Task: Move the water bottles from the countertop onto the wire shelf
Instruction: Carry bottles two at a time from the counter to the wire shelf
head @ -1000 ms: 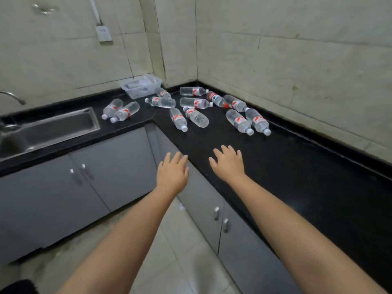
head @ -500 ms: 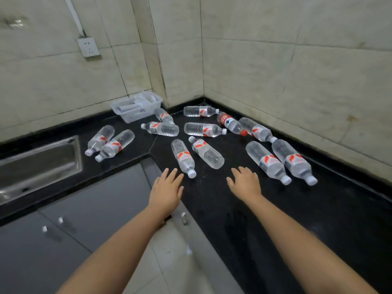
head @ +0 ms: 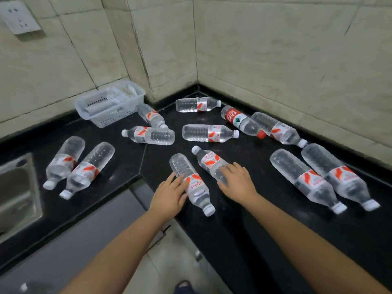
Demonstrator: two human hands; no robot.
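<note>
Several clear water bottles lie on their sides on the black countertop (head: 244,219) in the corner. My left hand (head: 169,194) rests with straight fingers against the side of the nearest bottle (head: 192,184), whose white cap points toward me. My right hand (head: 237,179) lies flat over the lower end of a second bottle (head: 209,161), whose cap points away. Two bottles (head: 305,181) lie side by side at the right, and another pair (head: 78,166) lies at the left. One bottle with a red label (head: 240,120) is near the back wall. No wire shelf is in view.
A clear plastic basket (head: 110,102) stands against the wall at the back left. A steel sink (head: 17,194) is set into the counter at the far left. Grey cabinet doors (head: 84,240) run below the counter edge. A wall socket (head: 19,18) is at the upper left.
Both hands have reached forward onto the counter and now touch the two nearest bottles. The view has moved closer to the corner.
</note>
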